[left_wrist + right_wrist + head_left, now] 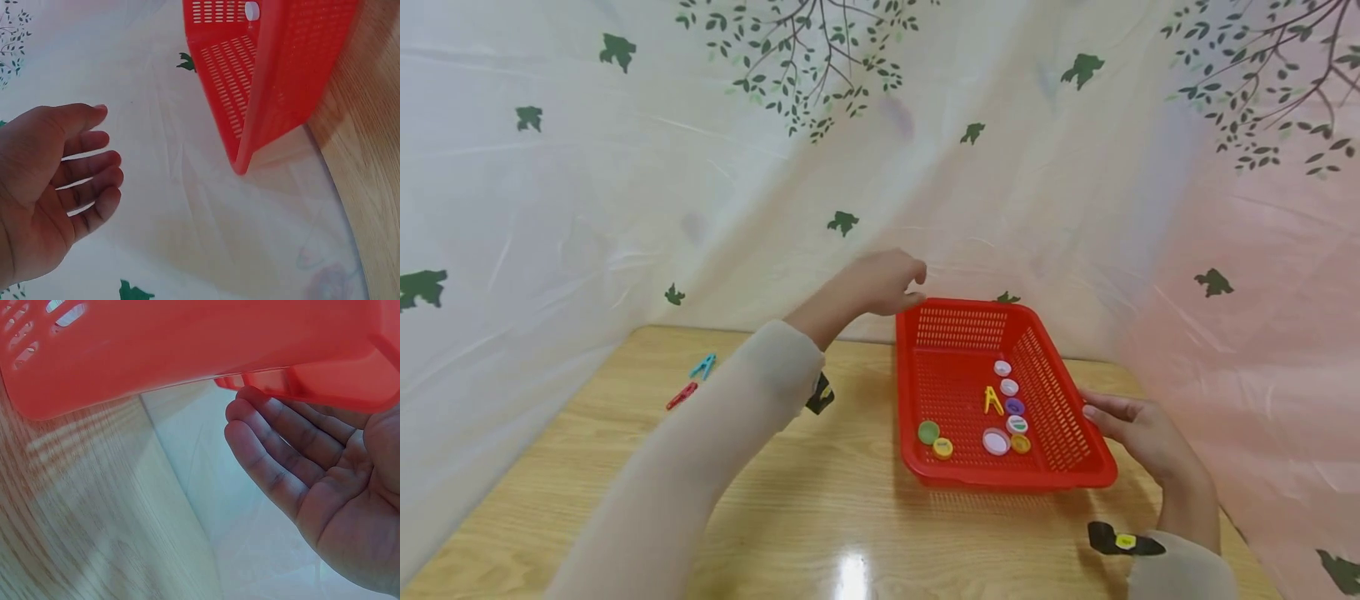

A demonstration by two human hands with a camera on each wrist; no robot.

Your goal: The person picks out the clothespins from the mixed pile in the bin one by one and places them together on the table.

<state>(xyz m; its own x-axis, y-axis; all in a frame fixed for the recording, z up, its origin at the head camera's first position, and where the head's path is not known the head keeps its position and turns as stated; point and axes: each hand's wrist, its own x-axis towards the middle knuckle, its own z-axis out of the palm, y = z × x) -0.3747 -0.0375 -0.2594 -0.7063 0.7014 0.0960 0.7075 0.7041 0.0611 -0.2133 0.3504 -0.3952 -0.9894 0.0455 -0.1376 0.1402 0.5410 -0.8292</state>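
Note:
A red plastic basket (910,392) with slotted sides stands on the table. Inside it lie a yellow clothespin (992,401) and several bottle caps, among them a green cap (928,432), a purple cap (1015,406) and a large white-pink cap (996,442). My left hand (887,282) hovers by the basket's far left corner, fingers loosely curved and holding nothing; the left wrist view shows a gap between this hand (56,181) and the basket (250,112). My right hand (1150,437) grips the basket's right rim. In the right wrist view its fingers (269,462) reach the rim's underside.
On the wooden table (820,517), left of the basket, lie a blue clothespin (703,367) and a red clothespin (682,396), close to my left forearm. A leaf-printed curtain (760,225) hangs behind the table and along both sides.

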